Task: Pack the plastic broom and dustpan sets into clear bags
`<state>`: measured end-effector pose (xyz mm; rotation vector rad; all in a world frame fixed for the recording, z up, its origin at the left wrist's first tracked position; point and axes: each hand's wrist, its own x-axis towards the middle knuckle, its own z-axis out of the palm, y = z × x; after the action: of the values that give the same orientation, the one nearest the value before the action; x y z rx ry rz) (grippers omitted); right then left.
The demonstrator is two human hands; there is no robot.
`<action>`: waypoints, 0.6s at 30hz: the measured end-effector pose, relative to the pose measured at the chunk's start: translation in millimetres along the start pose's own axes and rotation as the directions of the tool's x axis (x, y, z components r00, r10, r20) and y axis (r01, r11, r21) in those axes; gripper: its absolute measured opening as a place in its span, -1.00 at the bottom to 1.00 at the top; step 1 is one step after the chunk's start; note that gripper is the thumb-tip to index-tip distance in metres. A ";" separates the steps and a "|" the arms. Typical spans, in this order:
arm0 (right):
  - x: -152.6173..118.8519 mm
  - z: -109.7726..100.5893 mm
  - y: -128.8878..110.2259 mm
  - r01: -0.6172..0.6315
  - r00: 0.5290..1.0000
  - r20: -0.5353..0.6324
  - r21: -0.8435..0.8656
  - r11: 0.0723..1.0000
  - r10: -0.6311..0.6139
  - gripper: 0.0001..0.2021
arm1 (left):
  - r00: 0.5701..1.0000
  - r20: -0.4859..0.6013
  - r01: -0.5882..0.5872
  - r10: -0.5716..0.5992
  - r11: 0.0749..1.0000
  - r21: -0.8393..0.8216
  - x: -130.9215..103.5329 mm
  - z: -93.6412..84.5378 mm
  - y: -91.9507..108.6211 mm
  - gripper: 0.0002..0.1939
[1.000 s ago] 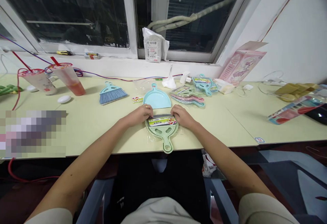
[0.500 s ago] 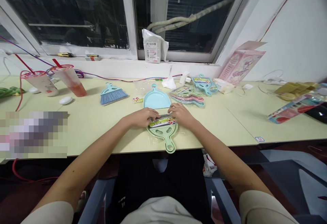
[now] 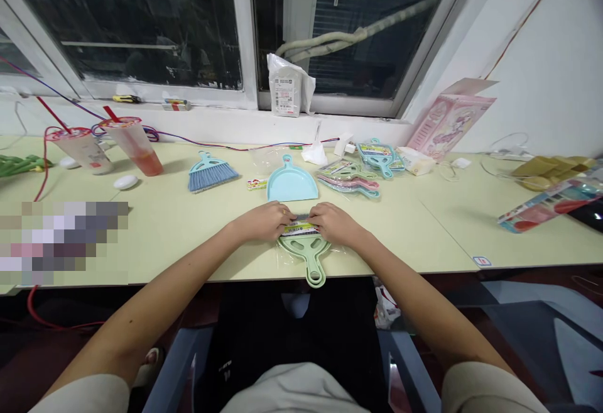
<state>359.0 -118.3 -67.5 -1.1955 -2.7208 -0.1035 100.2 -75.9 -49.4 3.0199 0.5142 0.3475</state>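
A green mini dustpan and brush set (image 3: 308, 251) in a clear plastic wrapper lies near the table's front edge, its handle toward me. My left hand (image 3: 266, 219) has its fingers closed at the far left edge of the set, by the printed label. At the far right edge, my right hand (image 3: 335, 221) pinches the wrapper, its thumb close to the left one. Just beyond my hands rests an unwrapped light blue dustpan (image 3: 292, 183). Farther left stands a blue hand brush (image 3: 211, 173), bristles toward me.
Several wrapped sets (image 3: 351, 179) are stacked at the back right, with another blue set (image 3: 379, 156) behind. Drink cups (image 3: 136, 149) with straws stand at the left. A pink box (image 3: 452, 121) leans near the wall. A cable (image 3: 211, 144) runs along the windowsill.
Both hands have drawn closer together at the far edge of the green set, covering more of its label. The view has shifted slightly.
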 end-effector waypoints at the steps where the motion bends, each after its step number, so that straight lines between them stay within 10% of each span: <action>1: -3.3 0.0 4.6 -0.015 1.000 0.003 0.004 1.000 0.015 -0.63 | 1.000 0.016 -0.002 0.002 1.000 0.005 -3.1 -0.5 -0.3 -0.64; 18: -34.4 33.3 27.5 -0.182 0.958 -0.218 0.041 0.982 0.186 -0.68 | 0.963 -0.095 0.256 -0.252 0.966 0.031 -52.4 29.9 -11.9 -0.49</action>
<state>397.9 -120.3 -106.5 -1.3379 -2.4028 -0.1735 55.2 -82.7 -90.7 2.9376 0.9165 0.4626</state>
